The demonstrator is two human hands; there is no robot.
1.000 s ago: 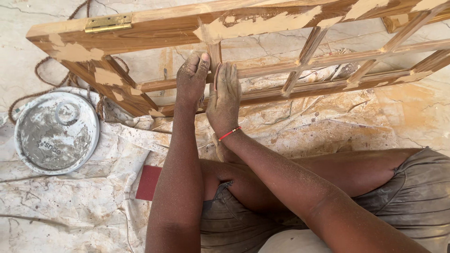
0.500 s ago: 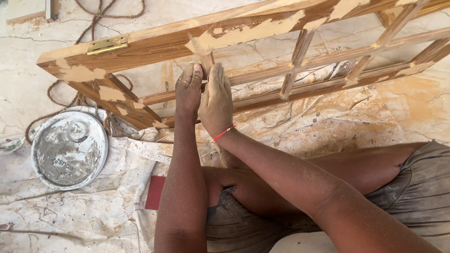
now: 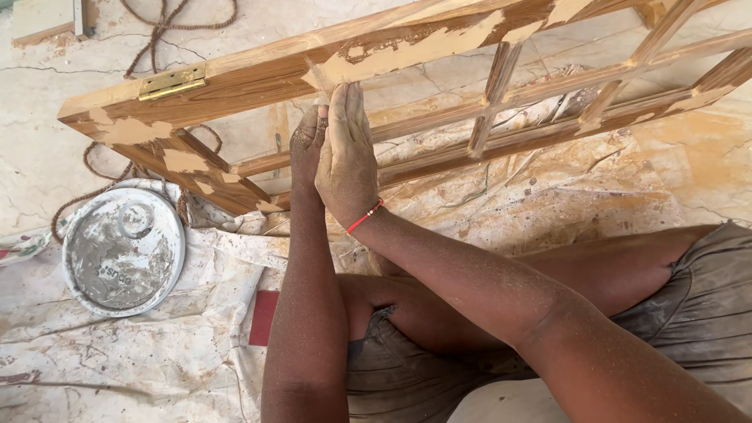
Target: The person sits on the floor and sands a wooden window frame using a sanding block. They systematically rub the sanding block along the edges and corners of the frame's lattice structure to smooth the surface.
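While the right hand (image 3: 345, 160) lies flat over the left hand (image 3: 307, 145) on the frame (image 3: 258, 74), either grip stays unreadable.

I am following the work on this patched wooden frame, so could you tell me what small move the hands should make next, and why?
Probably slide both hands, right hand over left hand, along the pale filler patch on the wooden frame, since they press just at its lower edge and it looks rough and uneven.

A carpentry worksite on a floor: filler-patched wooden window frame (image 3: 407, 55), dusty drop cloth (image 3: 141, 352), putty-smeared lid (image 3: 123, 251).
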